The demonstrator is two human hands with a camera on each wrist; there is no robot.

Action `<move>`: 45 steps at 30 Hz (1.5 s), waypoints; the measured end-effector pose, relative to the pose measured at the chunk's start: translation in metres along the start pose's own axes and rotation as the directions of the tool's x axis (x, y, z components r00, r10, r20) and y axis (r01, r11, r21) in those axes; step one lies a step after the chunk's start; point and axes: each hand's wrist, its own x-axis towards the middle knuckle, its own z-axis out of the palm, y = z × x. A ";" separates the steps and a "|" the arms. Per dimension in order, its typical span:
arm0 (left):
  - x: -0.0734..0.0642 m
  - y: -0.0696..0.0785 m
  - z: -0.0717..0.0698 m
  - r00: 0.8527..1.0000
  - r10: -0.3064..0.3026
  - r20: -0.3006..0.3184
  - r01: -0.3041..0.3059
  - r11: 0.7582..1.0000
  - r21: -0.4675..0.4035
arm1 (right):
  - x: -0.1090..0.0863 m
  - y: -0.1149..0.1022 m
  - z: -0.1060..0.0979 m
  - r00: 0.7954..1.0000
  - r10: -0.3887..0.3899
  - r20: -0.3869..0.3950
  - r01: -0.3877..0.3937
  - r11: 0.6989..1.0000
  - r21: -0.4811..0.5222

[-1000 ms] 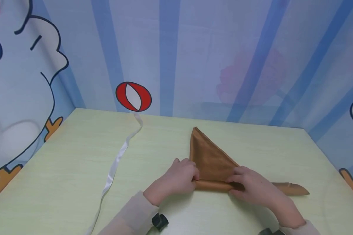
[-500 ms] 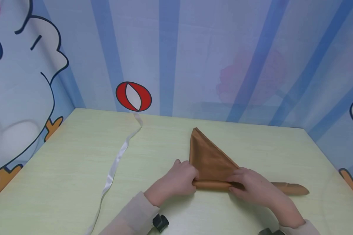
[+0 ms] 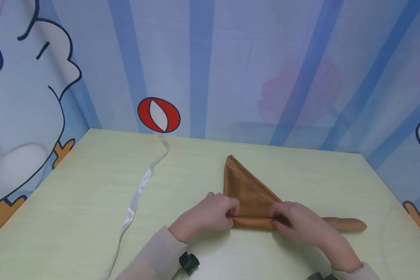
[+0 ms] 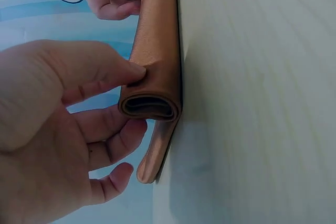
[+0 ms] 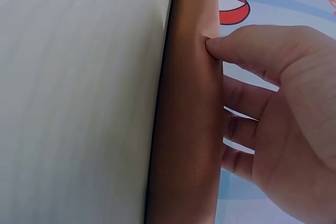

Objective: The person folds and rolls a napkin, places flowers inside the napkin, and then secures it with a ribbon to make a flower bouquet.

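Note:
A brown satin cloth (image 3: 250,190) lies folded on the table, a flat triangle pointing away from me with its near edge rolled into a tube. My left hand (image 3: 210,212) pinches the left end of that roll between thumb and fingers. In the left wrist view the end of the roll (image 4: 152,106) shows its layers wrapped round a hollow. My right hand (image 3: 301,223) pinches the roll further right, the thumb (image 5: 223,48) pressing a dent into it in the right wrist view. The roll's tapered right end (image 3: 346,224) sticks out beyond my right hand, which hides the stretch between.
A pale green table (image 3: 192,167) carries the cloth. Behind it stands a blue striped backdrop (image 3: 227,70) with cartoon prints. A white ribbon (image 3: 138,194) runs down the table's left side from a red and white ball picture (image 3: 159,115).
The triangle's tip has slid slightly toward me and left. The fingers of both hands have shifted a little on the roll, still gripping it.

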 end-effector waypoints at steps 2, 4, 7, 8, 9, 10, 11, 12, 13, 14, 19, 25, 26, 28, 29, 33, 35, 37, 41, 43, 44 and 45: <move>0.000 0.000 0.000 1.000 0.000 -0.007 0.000 1.000 -0.001 | 0.000 0.001 0.000 1.000 -0.002 -0.003 0.002 1.000 -0.009; 0.000 0.000 0.001 1.000 -0.001 -0.017 0.001 1.000 0.001 | 0.000 0.001 -0.001 1.000 -0.003 -0.004 0.003 1.000 -0.020; 0.000 0.001 0.001 1.000 -0.014 -0.027 0.015 1.000 0.027 | -0.001 0.001 0.000 1.000 -0.011 -0.018 0.011 0.999 -0.043; 0.000 0.001 0.001 0.999 -0.016 -0.032 0.018 0.999 0.046 | -0.001 0.001 0.000 1.000 -0.015 -0.023 0.013 0.999 -0.053; -0.001 0.001 0.001 0.999 -0.018 -0.038 0.020 0.998 0.066 | -0.001 0.001 0.001 0.999 -0.016 -0.028 0.015 0.998 -0.063; -0.001 0.002 0.001 0.999 -0.021 -0.040 0.024 0.996 0.086 | -0.001 0.000 0.001 0.999 -0.016 -0.030 0.014 0.997 -0.072; -0.001 0.002 0.001 0.999 -0.021 -0.046 0.025 0.994 0.106 | -0.001 0.000 0.001 0.999 -0.012 -0.029 0.010 0.997 -0.080; -0.001 0.003 0.001 0.998 -0.017 -0.053 0.023 0.992 0.120 | -0.001 -0.001 0.001 1.000 -0.005 -0.025 0.003 0.996 -0.086; -0.001 0.003 0.001 0.998 -0.007 -0.062 0.016 0.991 0.135 | -0.001 -0.001 0.001 1.000 0.006 -0.018 -0.008 0.996 -0.091; -0.002 0.003 0.001 0.997 0.001 -0.073 0.010 0.989 0.148 | -0.002 -0.001 0.001 1.000 0.018 -0.009 -0.019 0.995 -0.093; -0.002 0.005 0.001 0.994 0.038 -0.100 -0.021 0.985 0.172 | -0.001 -0.003 -0.001 0.998 0.052 0.023 -0.050 0.995 -0.091; -0.002 0.005 0.002 0.996 0.035 -0.086 -0.018 0.982 0.190 | -0.001 -0.002 -0.002 0.999 0.041 0.024 -0.039 0.996 -0.080; -0.002 0.005 0.002 0.996 0.036 -0.084 -0.019 0.982 0.190 | 0.000 -0.002 -0.002 0.999 0.042 0.028 -0.039 0.996 -0.076; -0.002 0.006 0.002 0.996 0.037 -0.078 -0.022 0.983 0.181 | 0.000 -0.001 -0.002 0.998 0.050 0.035 -0.047 0.997 -0.068; -0.002 0.006 0.002 0.997 0.039 -0.073 -0.025 0.984 0.174 | -0.001 -0.001 -0.002 0.998 0.054 0.040 -0.052 0.997 -0.062; -0.002 0.005 0.001 0.998 0.041 -0.054 -0.033 0.989 0.142 | -0.001 -0.001 -0.002 0.996 0.067 0.060 -0.065 0.997 -0.036; -0.002 0.005 0.000 0.998 0.037 -0.041 -0.032 0.992 0.124 | -0.001 0.000 -0.002 0.995 0.069 0.066 -0.068 0.997 -0.028; -0.002 0.004 -0.001 0.999 0.030 -0.024 -0.027 0.995 0.098 | -0.001 0.000 -0.002 0.995 0.068 0.071 -0.067 0.998 -0.019; -0.002 0.003 -0.003 1.000 0.011 0.014 -0.011 1.000 0.029 | -0.001 0.000 -0.001 0.994 0.067 0.082 -0.068 0.998 0.002; -0.003 0.002 -0.003 1.000 0.007 0.027 -0.007 1.000 -0.020 | -0.001 -0.001 -0.001 0.993 0.076 0.089 -0.078 0.997 0.013; -0.003 0.002 -0.003 0.999 0.006 0.031 -0.005 0.999 -0.039 | -0.001 -0.001 -0.001 0.993 0.078 0.091 -0.080 0.997 0.018; -0.003 0.002 -0.003 0.999 0.007 0.035 -0.005 0.998 -0.060 | -0.001 -0.001 -0.001 0.993 0.074 0.092 -0.076 0.997 0.023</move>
